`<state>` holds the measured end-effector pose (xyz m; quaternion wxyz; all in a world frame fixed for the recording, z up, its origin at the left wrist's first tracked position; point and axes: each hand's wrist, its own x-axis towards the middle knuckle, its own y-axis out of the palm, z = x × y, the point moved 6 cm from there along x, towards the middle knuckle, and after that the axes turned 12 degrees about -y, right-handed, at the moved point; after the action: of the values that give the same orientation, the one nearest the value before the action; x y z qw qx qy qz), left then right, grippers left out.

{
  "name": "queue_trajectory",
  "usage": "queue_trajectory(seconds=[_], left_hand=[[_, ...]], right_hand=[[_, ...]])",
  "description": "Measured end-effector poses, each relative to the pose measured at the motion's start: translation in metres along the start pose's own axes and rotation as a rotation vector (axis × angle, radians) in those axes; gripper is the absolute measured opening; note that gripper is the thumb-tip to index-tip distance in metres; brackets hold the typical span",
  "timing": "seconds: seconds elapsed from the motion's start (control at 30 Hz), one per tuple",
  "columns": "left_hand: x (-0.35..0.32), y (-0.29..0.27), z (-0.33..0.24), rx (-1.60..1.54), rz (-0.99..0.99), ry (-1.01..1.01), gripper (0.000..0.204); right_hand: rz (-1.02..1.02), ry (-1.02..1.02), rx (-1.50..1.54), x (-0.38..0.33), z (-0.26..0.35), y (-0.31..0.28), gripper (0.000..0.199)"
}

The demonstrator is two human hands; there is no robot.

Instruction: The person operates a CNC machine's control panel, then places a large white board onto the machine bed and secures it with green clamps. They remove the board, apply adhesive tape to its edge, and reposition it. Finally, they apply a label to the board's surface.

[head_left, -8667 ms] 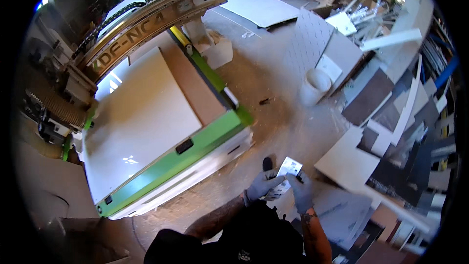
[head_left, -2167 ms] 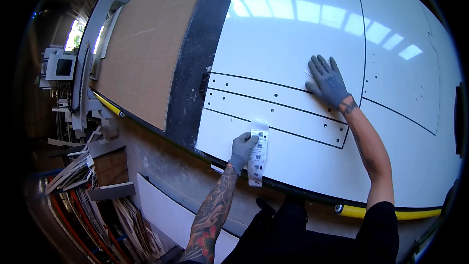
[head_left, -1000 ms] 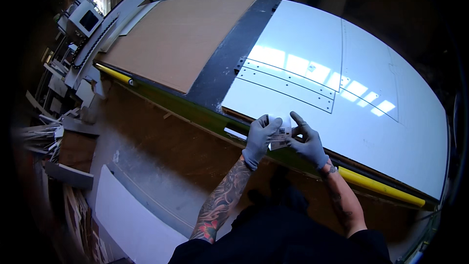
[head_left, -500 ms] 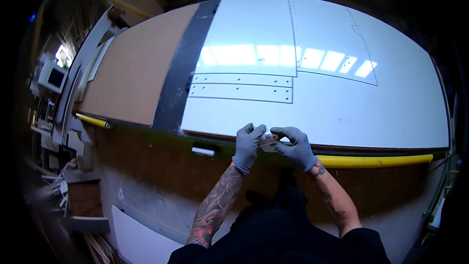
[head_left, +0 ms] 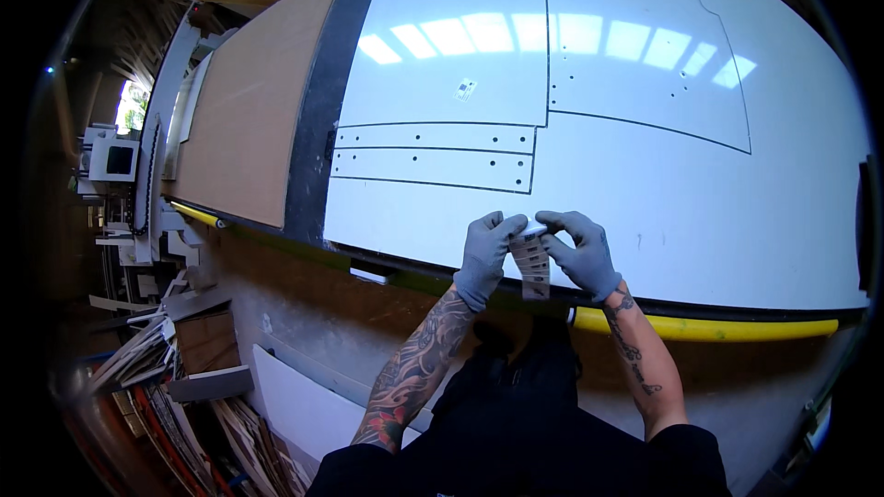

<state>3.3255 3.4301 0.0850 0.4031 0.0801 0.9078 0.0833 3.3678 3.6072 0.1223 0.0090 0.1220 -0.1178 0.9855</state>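
Both hands wear grey gloves and meet just above the front edge of a large white panel (head_left: pixel 635 189). Between their fingertips they pinch a strip of printed labels (head_left: pixel 532 269), whose lower part hangs down past the panel edge. My left hand (head_left: pixel 492 253) is closed on the strip's upper left side. With thumb and forefinger, my right hand (head_left: pixel 582 253) grips its upper right side. Dark grooves cut outlines into the panel, and small holes dot two narrow pieces. A small printed label (head_left: pixel 465 89) lies on the larger cut piece beyond my hands.
Left of the panel is a dark strip of machine bed (head_left: pixel 318 101), then a brown board (head_left: pixel 253 106). Yellow padded tubes (head_left: pixel 709 329) run along the bed's front edge. Offcuts (head_left: pixel 152 340) are heaped at the lower left, near a leaning white sheet (head_left: pixel 299 396).
My view has shifted, so the panel's far edge is partly cut off. The label strip now hangs down longer below my fingers, and both hands still hold it.
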Motion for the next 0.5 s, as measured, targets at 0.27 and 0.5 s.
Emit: queue_trajectory(seconds=[0.27, 0.5], left_hand=[[0.037, 0.029, -0.007, -0.083, -0.119, -0.055, 0.026], [0.077, -0.061, 0.024, -0.223, -0.381, 0.075, 0.019]], right_hand=[[-0.056, -0.287, -0.179, 0.02, -0.021, -0.03, 0.027], [-0.066, 0.098, 0.417, 0.06, -0.112, -0.056, 0.016]])
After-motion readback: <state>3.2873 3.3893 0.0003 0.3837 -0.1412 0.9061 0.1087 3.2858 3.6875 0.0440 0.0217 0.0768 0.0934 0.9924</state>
